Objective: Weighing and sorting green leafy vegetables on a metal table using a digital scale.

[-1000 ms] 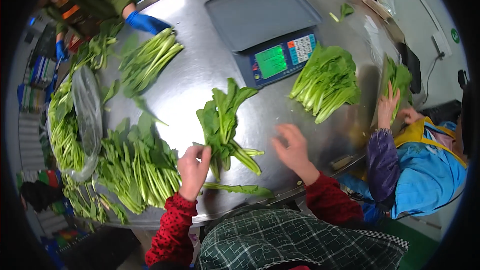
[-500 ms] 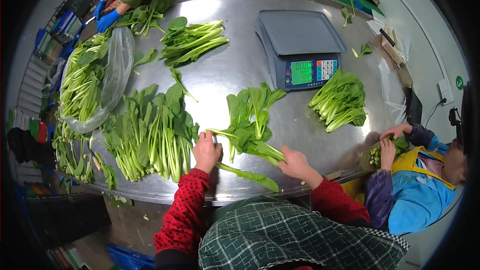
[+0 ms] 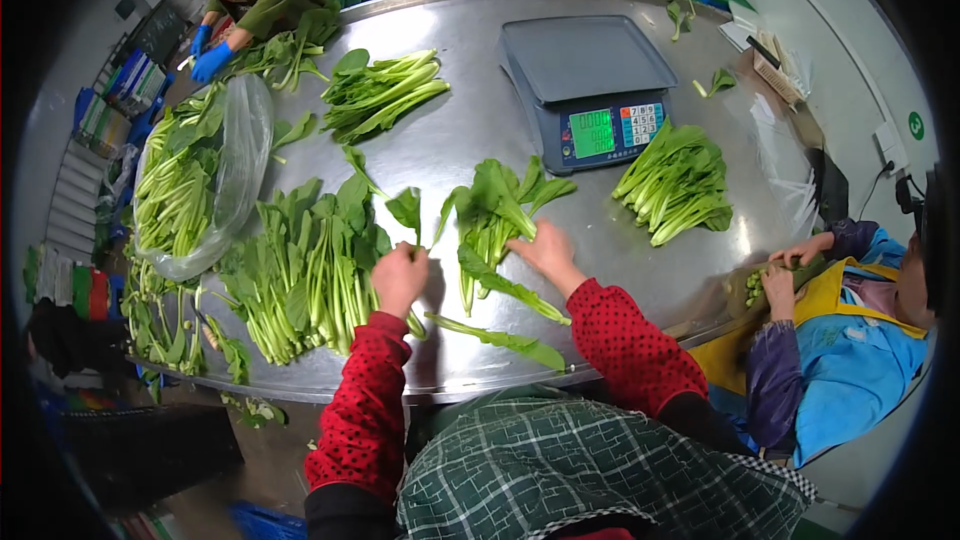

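Stalk (image 3: 405,210) in left hand (image 3: 400,278), leaf end away

Feed: I look through one head-worn fisheye, left of its pair | Stance: above the near edge of the worktop (image 3: 470,125) | Facing: steeply down, forward to its far edge | Range: apron (image 3: 580,475) nearest me, hands (image 3: 400,280) next, scale (image 3: 588,60) farther | Span: both long edges, bowed; black rim around

Red oversleeves (image 3: 365,405), black-dotted | black undersleeves (image 3: 350,512) | green-white plaid apron (image 3: 590,470)
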The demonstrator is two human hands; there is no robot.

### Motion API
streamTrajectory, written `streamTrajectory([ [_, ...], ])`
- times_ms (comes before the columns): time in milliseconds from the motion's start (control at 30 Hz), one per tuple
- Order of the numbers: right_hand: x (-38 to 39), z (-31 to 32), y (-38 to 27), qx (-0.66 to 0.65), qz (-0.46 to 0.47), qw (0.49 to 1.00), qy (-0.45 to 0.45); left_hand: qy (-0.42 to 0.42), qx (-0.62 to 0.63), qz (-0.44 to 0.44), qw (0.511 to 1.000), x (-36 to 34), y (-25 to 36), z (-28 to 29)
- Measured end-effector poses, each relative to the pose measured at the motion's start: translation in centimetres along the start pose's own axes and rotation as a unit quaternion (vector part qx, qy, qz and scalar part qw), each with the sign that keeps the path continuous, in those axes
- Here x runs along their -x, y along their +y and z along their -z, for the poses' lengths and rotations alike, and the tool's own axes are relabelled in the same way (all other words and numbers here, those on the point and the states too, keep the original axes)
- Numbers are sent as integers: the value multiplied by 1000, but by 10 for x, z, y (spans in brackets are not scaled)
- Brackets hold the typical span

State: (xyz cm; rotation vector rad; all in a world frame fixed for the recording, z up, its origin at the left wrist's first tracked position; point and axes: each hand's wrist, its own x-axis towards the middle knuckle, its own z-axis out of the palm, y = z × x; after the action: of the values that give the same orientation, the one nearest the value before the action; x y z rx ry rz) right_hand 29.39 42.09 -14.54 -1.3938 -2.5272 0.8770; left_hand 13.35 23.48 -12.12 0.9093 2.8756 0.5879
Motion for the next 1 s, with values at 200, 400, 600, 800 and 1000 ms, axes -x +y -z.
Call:
streamTrajectory([
  [200, -14, 1, 8, -157, -100, 979, -88, -178, 64, 87, 978, 19, 26, -25],
  [400, -11, -16, -12, -15, -61, 998, 28, -196, 111, 82, 971, 20, 26, -32],
  [600, 41, 45, 31, -96, 61, 989, -90, -178, 54, 62, 981, 15, 56, -29],
  [800, 95, 13, 28, 108, 112, 983, -93, -75, 9, -15, 997, 3, 69, -70],
  [1000, 83, 41, 92, -103, -15, 991, -86, -187, 39, 129, 973, -21, 50, -27],
])
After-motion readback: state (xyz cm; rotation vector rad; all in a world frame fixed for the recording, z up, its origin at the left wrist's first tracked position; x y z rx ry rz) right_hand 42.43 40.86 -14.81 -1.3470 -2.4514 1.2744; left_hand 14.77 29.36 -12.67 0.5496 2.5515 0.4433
